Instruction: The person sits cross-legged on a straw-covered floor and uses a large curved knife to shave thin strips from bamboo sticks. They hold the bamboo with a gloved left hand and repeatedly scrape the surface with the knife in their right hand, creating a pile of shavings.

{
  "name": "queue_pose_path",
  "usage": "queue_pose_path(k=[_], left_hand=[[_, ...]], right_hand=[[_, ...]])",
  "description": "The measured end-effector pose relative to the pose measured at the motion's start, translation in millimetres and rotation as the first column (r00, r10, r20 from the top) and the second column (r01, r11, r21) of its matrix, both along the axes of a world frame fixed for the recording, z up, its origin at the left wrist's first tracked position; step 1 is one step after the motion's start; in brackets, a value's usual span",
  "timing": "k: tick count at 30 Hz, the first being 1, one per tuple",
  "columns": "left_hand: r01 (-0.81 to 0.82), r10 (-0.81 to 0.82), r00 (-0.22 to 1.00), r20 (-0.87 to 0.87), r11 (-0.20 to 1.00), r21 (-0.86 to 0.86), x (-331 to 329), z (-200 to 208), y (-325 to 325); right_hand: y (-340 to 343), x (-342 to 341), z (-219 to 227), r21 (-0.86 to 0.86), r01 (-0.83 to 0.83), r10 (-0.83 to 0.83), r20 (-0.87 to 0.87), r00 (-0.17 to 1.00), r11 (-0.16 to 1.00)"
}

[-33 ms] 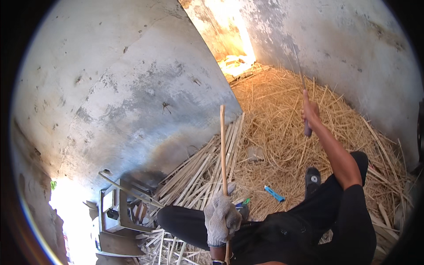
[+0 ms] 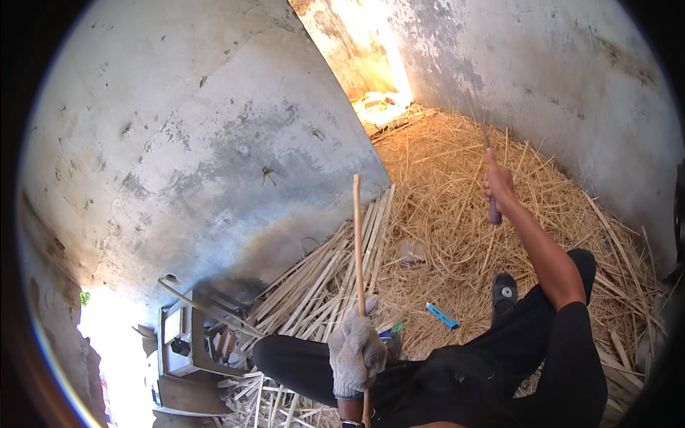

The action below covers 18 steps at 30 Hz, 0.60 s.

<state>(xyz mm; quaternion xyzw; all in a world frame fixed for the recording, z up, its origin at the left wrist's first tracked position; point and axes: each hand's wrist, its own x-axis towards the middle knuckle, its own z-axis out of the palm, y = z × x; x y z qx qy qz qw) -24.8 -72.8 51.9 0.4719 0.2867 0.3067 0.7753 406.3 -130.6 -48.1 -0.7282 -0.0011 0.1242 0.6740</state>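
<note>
My left hand [image 2: 357, 357], in a pale knitted glove, is closed around a long thin wooden strip [image 2: 358, 235] standing nearly upright in front of my lap. The strip's lower end shows again below the fist. Out to the right, my bare right hand [image 2: 500, 184] grips a knife [image 2: 495, 212] by its dark handle. Its long thin blade points away from me toward the far wall and is hard to make out. Knife and strip are well apart. Behind the strip, a pile of split wooden strips [image 2: 314, 274] leans across the floor.
Straw-like shavings [image 2: 457, 207] cover the floor between the stained walls. A blue tool-like object [image 2: 442, 315] lies on them near my foot [image 2: 504, 296]. An overturned wooden piece of furniture [image 2: 182, 342] stands at lower left beside a bright opening. Short strips lie near my left knee.
The knife in my right hand has dipped slightly, and its blade shows less clearly. The top of the strip has shifted a little left and down.
</note>
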Motion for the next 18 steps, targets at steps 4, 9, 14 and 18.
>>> queue_pose_path(k=[4, 9, 14, 18], left_hand=[[-0.090, 0.104, 0.981, -0.166, 0.992, 0.088, 7.3, -3.5, 8.6], [-0.045, 0.093, 0.951, -0.294, 0.985, 0.167, 16.6, 10.1, 2.7], [-0.003, 0.078, 0.965, -0.252, 0.958, 0.286, 20.4, 0.3, 1.7], [0.027, -0.005, 0.991, -0.134, 0.986, 0.167, 16.2, -5.1, 1.0]], right_hand=[[-3.0, -42.6, 26.0, -0.044, -0.323, 0.326, 0.192, 0.926, 0.945], [-23.2, -77.8, 36.1, -0.209, -0.455, 0.476, 0.624, 0.619, 0.866], [-24.4, -103.2, 44.5, -0.126, -0.566, 0.455, 0.744, 0.489, 0.814], [-24.8, -115.4, 57.3, -0.178, -0.594, 0.438, 0.837, 0.327, 0.784]])
